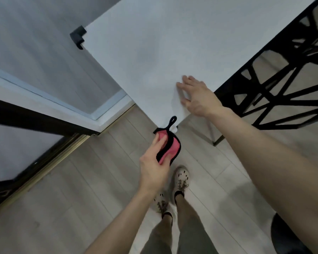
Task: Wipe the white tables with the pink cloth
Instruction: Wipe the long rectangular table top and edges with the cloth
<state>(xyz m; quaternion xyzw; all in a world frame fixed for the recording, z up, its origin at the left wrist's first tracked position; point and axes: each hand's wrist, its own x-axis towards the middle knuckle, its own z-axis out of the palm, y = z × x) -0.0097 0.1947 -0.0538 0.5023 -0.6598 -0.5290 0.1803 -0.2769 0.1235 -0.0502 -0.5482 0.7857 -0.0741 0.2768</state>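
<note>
The left hand (154,162) pinches the folded pink cloth (168,149) just off the white table (154,52) corner, ready to wipe, while the right hand (196,96) rests open-fingered on top, apparently bracing.

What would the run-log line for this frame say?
left hand: grips pink cloth just off the corner | right hand: flat, open on white table | wiping: cloth not on table

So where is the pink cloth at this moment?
In the head view the pink cloth is folded in the left hand, held in the air just off the near corner of the white table, below the right hand.
</note>
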